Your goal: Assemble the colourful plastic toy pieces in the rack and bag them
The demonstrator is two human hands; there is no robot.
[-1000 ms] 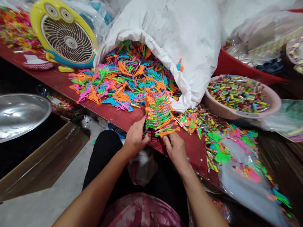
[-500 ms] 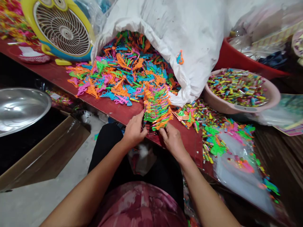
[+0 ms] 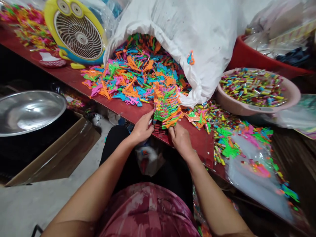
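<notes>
A black slotted rack sits at the red table's front edge. Lined up along it is a dense row of small orange, green and pink plastic toy pieces. My left hand grips the rack's left side, fingers stretched along it and thumb at its front. At the front right corner is my right hand, its fingers curled in just below the nearest pieces; whatever they pinch is hidden. Behind the rack, a heap of similar loose pieces spills out of a large white sack.
A yellow and blue fan stands back left by a red basket. At right are a pink basin of small coloured tubes, scattered tubes and clear plastic bags. Lower left, a metal bowl rests over a cardboard box.
The view has swung slightly left, so everything appears shifted to the right. Both hands stay at the rack, with the right fingers still curled by its front corner.
</notes>
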